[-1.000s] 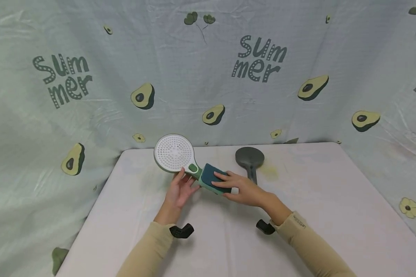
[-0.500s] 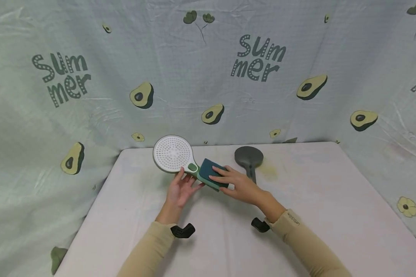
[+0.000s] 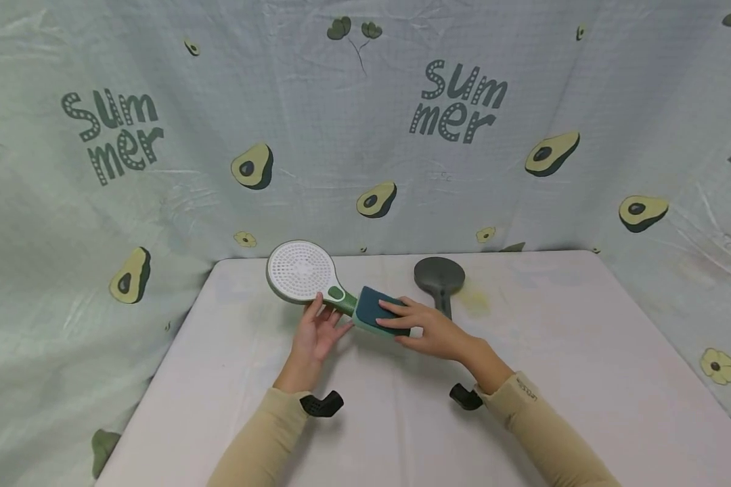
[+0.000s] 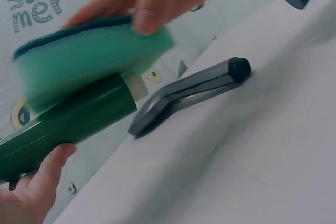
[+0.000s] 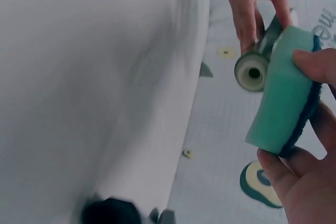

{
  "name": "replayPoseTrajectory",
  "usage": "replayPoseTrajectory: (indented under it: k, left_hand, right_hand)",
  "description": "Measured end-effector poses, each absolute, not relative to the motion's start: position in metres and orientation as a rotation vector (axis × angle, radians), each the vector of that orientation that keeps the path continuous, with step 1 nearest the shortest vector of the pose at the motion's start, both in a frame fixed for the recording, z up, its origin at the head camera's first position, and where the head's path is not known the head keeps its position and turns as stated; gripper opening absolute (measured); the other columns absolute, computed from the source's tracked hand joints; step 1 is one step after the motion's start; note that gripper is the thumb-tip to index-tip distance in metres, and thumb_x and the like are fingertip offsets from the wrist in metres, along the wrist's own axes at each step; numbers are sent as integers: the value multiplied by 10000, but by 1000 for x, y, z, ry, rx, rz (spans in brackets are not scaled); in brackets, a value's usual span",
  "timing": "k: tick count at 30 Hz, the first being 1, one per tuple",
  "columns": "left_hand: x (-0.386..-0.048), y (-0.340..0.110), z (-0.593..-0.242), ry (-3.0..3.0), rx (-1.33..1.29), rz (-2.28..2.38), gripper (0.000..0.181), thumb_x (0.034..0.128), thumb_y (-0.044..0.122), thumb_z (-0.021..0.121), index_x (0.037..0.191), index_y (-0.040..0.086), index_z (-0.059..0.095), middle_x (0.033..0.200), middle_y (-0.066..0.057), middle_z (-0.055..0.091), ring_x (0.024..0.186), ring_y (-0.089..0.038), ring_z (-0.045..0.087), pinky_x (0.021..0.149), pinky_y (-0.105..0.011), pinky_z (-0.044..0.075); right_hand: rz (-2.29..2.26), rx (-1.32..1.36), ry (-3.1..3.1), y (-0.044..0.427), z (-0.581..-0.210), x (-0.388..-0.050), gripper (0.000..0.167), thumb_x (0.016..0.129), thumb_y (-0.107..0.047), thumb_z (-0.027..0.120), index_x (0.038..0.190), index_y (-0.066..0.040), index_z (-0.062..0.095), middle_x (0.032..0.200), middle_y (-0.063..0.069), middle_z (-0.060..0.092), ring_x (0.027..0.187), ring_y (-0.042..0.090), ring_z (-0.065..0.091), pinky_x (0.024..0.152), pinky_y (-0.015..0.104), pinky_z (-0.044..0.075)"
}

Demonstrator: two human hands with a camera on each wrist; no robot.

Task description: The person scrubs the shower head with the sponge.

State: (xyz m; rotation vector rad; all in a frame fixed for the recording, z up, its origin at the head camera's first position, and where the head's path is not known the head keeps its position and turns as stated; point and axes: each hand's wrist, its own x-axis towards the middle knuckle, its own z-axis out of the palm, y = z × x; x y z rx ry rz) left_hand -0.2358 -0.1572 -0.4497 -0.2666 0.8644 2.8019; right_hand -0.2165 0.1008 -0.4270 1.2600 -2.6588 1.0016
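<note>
My left hand holds a shower head with a round white spray face and a green handle, raised above the table. In the left wrist view the thumb lies along the green handle, whose threaded end points right. My right hand grips a sponge, light green below with a dark blue scouring side on top. The sponge lies over the handle's end. From the right wrist view, the sponge is pinched between thumb and fingers, right beside the handle's hollow end.
A second, dark grey shower head lies on the white table at the back, right of the hands. Behind the table hangs a pale curtain printed with avocados. Black wrist cameras sit at both cuffs.
The sponge slid up along the handle half a second ago and is now back down toward the handle's end. The left hand stays nearly in place; the shower head has shifted slightly left.
</note>
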Motion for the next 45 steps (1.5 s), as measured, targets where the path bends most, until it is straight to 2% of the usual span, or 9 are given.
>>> replayPoseTrajectory:
  k: [3, 11, 17, 21, 24, 31, 38, 43, 45]
  left_hand:
    - [-239, -157, -451, 892, -294, 2828, 188, 1113, 171, 457, 1296, 195, 427, 1093, -38, 651, 1006, -202, 683, 1105, -714, 170]
    - [-240, -149, -456, 1246, -336, 2737, 634, 1035, -102, 462, 1566, 195, 283, 1374, -116, 442, 1020, -129, 627, 1051, -701, 304]
    - [-238, -149, -457, 1240, -320, 2722, 592, 1039, -91, 460, 1538, 191, 309, 1279, -101, 501, 989, -131, 635, 1056, -663, 353]
    - [-237, -151, -457, 1187, -207, 2691, 527, 1068, -27, 450, 1516, 207, 303, 1151, -40, 640, 1026, -145, 652, 951, -495, 504]
    - [-237, -152, -456, 1171, -134, 2643, 542, 1093, 49, 436, 1567, 226, 243, 1131, -41, 692, 1060, -164, 646, 861, -409, 498]
    - [-237, -152, -453, 1109, -71, 2599, 697, 1118, 84, 366, 1651, 363, 15, 1174, -98, 529, 995, -174, 639, 894, -404, 527]
    - [-239, -149, -453, 1018, -36, 2615, 753, 1107, 16, 344, 1638, 445, 28, 1140, -91, 487, 857, -129, 580, 817, -308, 533]
    - [-238, -148, -453, 1234, 58, 2589, 863, 1069, -77, 378, 1639, 430, -24, 1150, -83, 415, 831, -99, 546, 779, -277, 475]
    - [-238, -148, -451, 1317, 108, 2575, 828, 1078, -51, 381, 1647, 403, -16, 1151, -85, 414, 821, -97, 546, 770, -274, 455]
  right_hand:
    - [1004, 1263, -2654, 112, -432, -215, 474, 916, -12, 753, 1372, -118, 678, 1548, 140, 466, 1427, 523, 333, 1042, 613, 422]
    - [1121, 1173, -2610, 121, -441, -215, 490, 907, 3, 761, 1381, -70, 659, 1536, 186, 466, 1406, 529, 361, 1062, 601, 402]
    - [1224, 1053, -2554, 126, -443, -215, 482, 897, 14, 766, 1365, -28, 659, 1543, 180, 457, 1443, 463, 336, 1120, 577, 336]
    - [1252, 1049, -2535, 126, -443, -214, 484, 898, 12, 766, 1368, -30, 657, 1548, 172, 454, 1453, 448, 327, 1136, 567, 313]
    - [1258, 1063, -2513, 124, -443, -214, 483, 894, 11, 772, 1363, -27, 661, 1543, 179, 459, 1447, 429, 353, 1149, 556, 294]
    - [1267, 1040, -2486, 122, -443, -212, 496, 878, 29, 781, 1358, -18, 662, 1536, 183, 467, 1440, 427, 371, 1160, 541, 281]
    - [1244, 1012, -2493, 124, -441, -212, 501, 879, 29, 778, 1363, -13, 656, 1532, 191, 467, 1444, 464, 338, 1139, 572, 301]
    - [1267, 1016, -2491, 126, -442, -212, 515, 879, 38, 773, 1375, -14, 646, 1541, 184, 458, 1451, 467, 320, 1123, 586, 318]
    - [1261, 1019, -2490, 127, -443, -212, 520, 878, 40, 771, 1379, -10, 640, 1541, 192, 455, 1450, 473, 318, 1116, 589, 325]
